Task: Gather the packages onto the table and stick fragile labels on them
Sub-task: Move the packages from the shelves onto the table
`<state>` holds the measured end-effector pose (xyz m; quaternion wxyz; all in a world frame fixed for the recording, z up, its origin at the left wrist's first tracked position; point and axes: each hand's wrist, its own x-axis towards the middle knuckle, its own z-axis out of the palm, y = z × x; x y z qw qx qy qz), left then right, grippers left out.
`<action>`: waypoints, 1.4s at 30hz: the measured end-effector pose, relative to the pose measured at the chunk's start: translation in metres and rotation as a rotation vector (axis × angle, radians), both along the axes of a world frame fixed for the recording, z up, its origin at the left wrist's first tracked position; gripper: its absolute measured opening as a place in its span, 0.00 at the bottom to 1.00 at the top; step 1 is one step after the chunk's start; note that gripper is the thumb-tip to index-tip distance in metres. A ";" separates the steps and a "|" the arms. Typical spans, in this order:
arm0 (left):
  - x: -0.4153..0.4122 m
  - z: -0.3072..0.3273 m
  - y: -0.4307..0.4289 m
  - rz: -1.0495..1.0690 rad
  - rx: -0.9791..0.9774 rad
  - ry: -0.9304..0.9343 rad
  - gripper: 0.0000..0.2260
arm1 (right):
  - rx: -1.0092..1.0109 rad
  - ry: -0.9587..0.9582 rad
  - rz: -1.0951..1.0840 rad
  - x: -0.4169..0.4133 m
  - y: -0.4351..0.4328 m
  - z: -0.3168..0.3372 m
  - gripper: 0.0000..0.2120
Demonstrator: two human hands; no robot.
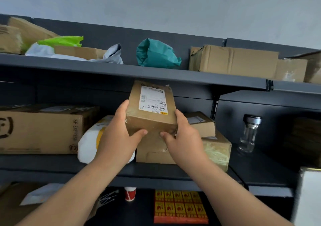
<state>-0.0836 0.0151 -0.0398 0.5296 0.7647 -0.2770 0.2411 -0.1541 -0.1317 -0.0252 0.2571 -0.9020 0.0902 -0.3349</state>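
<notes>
**A:** What could go wrong from here?

**B:** The box [151, 111] isn't on the tabletop [144, 212]. It's held in front of the middle shelf [52, 161], with its far end right under the lip of the top shelf [104, 69]. If it's lifted carelessly, I'd guess it knocks that lip. The left hand [119, 132] and right hand [184, 137] each wrap one side, fingers curled round the edges and thumbs pressed low on the near face. A grip that low might let it tip away.

**A:** Is anything nearby at risk?

**B:** The small box [201, 123] just behind the right hand could get dragged out. The glass jar [249, 135] stands well apart.

**A:** And the counts?

**B:** One box held by two hands. The middle shelf has one big carton [40, 130], one white padded parcel [88, 142], the small box and a lower box [152, 154]. I cannot tell whether that lower box is really two. Down on the tabletop there's one paper cup [130, 193] and one label sheet [180, 206], with two rows of five showing.
</notes>
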 end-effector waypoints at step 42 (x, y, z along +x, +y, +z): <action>-0.410 -0.136 -0.544 -1.202 0.364 0.188 0.27 | 0.303 0.120 -1.115 -0.519 -0.402 -0.147 0.34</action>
